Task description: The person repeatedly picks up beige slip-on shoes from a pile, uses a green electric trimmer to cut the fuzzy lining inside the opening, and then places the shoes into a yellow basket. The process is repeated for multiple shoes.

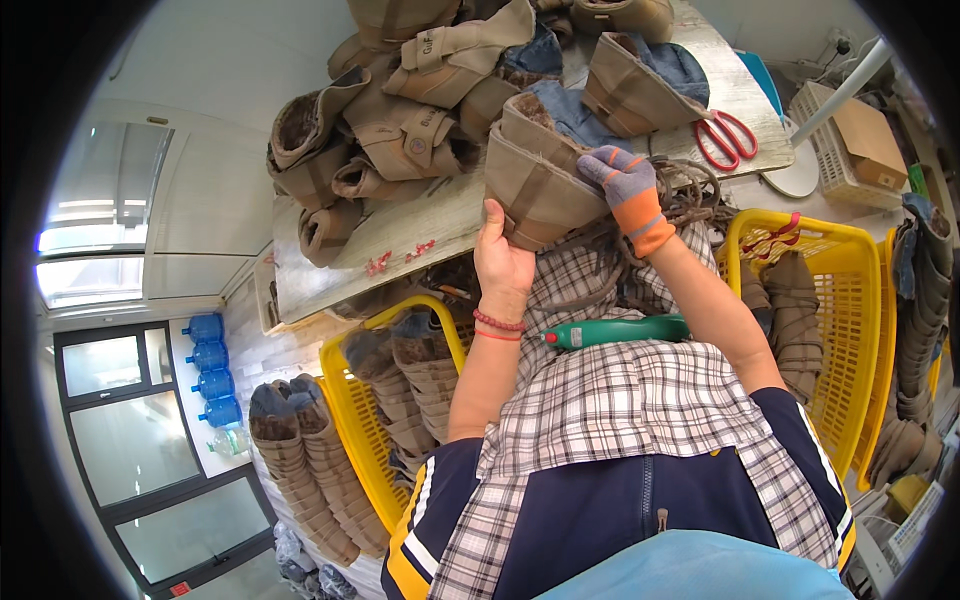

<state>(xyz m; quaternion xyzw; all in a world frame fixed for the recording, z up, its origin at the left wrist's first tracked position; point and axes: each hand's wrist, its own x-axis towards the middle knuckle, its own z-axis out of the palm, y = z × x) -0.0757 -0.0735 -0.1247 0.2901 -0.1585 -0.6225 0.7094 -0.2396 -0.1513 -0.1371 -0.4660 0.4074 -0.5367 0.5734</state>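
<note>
Pale and scuffed, the bench [340, 277] bears a heap of uppers [425, 140] and red scissors [727, 140]. From where I stand, one upper [540, 190] is up in both hands at the near edge, furry opening upward. The bare left hand [503, 262] pinches its lower left corner, fingers mostly hidden; the gloved right hand [625, 198] grips its right edge. To do this well, I'd keep the cloth evenly taut, layers aligned, and the green tool [615, 332] in the lap clear of it.
</note>
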